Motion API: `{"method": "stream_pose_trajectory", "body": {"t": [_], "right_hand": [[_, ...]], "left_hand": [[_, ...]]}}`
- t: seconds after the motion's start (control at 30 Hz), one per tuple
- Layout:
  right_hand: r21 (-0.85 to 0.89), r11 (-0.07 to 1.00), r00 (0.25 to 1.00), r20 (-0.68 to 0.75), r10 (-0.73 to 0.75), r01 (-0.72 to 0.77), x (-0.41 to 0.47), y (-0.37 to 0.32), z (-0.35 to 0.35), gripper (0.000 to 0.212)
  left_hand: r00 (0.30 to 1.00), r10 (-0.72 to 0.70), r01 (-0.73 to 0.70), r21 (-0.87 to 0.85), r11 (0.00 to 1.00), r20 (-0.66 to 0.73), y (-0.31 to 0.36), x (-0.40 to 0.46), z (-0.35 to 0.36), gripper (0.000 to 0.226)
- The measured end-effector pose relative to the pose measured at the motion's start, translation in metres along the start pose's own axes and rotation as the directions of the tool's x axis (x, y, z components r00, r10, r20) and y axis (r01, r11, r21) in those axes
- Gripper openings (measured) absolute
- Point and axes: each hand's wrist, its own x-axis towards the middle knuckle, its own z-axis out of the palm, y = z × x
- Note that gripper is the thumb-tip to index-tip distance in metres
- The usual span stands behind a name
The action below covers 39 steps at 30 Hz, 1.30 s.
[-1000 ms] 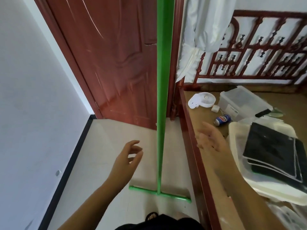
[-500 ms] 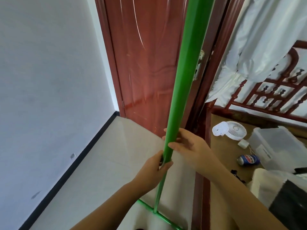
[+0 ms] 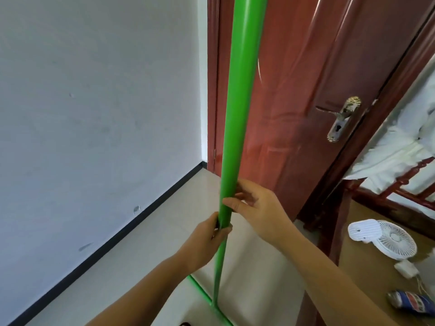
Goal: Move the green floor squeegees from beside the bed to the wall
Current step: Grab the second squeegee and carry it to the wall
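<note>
A green floor squeegee stands upright in front of me, its long handle [image 3: 237, 118] running from the top of the view down to the green crossbar head [image 3: 202, 294] on the pale tiled floor. My left hand [image 3: 207, 241] is wrapped around the handle low down. Just above it, my right hand [image 3: 256, 210] holds the same handle with thumb and fingers. Only one squeegee is in view. The white wall [image 3: 94, 114] with its black skirting is to the left.
A red-brown door [image 3: 306, 90] with a metal lever handle [image 3: 341, 118] stands behind the squeegee. The wooden bed frame [image 3: 339, 231] lies to the right, with a white fan [image 3: 390, 238], a can [image 3: 409, 301] and white bedding [image 3: 400, 147].
Both hands went from open beside the free-standing squeegee to closed on its handle. The view has turned left toward the white wall, and the handle now leans slightly.
</note>
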Motion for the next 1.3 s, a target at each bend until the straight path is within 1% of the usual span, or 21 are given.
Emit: {"method": "stream_pose_trajectory", "body": {"t": [0.13,0.3,0.47,0.6,0.7,0.77,0.83,0.9,0.97,1.03,1.1,1.17,1.23,1.3], "right_hand": [[0.04,0.999,0.999,0.041,-0.032,0.03,0.049,0.003,0.02,0.02],[0.07,0.997,0.995,0.096,-0.038,0.031,0.117,0.007,0.054,0.018],[0.123,0.992,0.981,0.188,-0.052,0.029,0.185,0.005,0.089,0.022],[0.144,0.987,0.961,0.258,-0.101,0.065,0.238,0.002,0.115,0.02],[0.157,0.983,0.933,0.33,-0.142,0.094,0.281,0.002,0.131,0.021],[0.177,0.977,0.9,0.399,-0.178,0.115,0.311,0.003,0.141,0.022],[0.195,0.971,0.854,0.474,-0.216,0.137,0.344,0.004,0.153,0.021],[0.214,0.962,0.793,0.551,-0.261,0.168,0.377,0.004,0.164,0.019],[0.227,0.951,0.719,0.623,-0.307,0.21,0.408,0.005,0.175,0.018],[0.232,0.94,0.632,0.696,-0.341,0.251,0.436,0.004,0.186,0.018],[0.25,0.92,0.529,0.758,-0.381,0.303,0.461,0.001,0.194,0.018],[0.277,0.892,0.429,0.8,-0.42,0.356,0.48,-0.003,0.2,0.018],[0.313,0.866,0.337,0.827,-0.451,0.39,0.495,-0.007,0.206,0.019],[0.336,0.849,0.264,0.847,-0.462,0.407,0.505,-0.008,0.212,0.021]], "left_hand": [[0.998,-0.042,0.042,-0.009,0.999,-0.049,-0.021,0.021,-0.035,0.019],[0.988,-0.098,0.102,0.034,0.994,-0.12,-0.051,0.05,-0.086,0.022],[0.962,-0.179,0.182,-0.009,0.983,-0.205,-0.08,0.076,-0.138,0.019],[0.909,-0.264,0.257,-0.066,0.964,-0.322,-0.099,0.097,-0.172,0.021],[0.84,-0.35,0.329,-0.124,0.936,-0.416,-0.116,0.115,-0.194,0.012],[0.79,-0.384,0.344,-0.172,0.923,-0.478,-0.124,0.128,-0.208,0.012],[0.72,-0.419,0.374,-0.198,0.906,-0.554,-0.129,0.141,-0.221,0.014],[0.618,-0.465,0.409,-0.246,0.879,-0.634,-0.134,0.155,-0.232,0.017],[0.491,-0.5,0.438,-0.294,0.85,-0.713,-0.138,0.172,-0.241,0.018],[0.335,-0.548,0.459,-0.375,0.805,-0.766,-0.139,0.188,-0.246,0.018],[0.191,-0.578,0.462,-0.447,0.766,-0.793,-0.136,0.205,-0.251,0.017],[0.066,-0.584,0.453,-0.497,0.74,-0.809,-0.135,0.218,-0.254,0.018],[-0.044,-0.574,0.45,-0.529,0.72,-0.818,-0.133,0.228,-0.254,0.022],[-0.129,-0.568,0.444,-0.56,0.7,-0.813,-0.132,0.236,-0.254,0.026]]}}
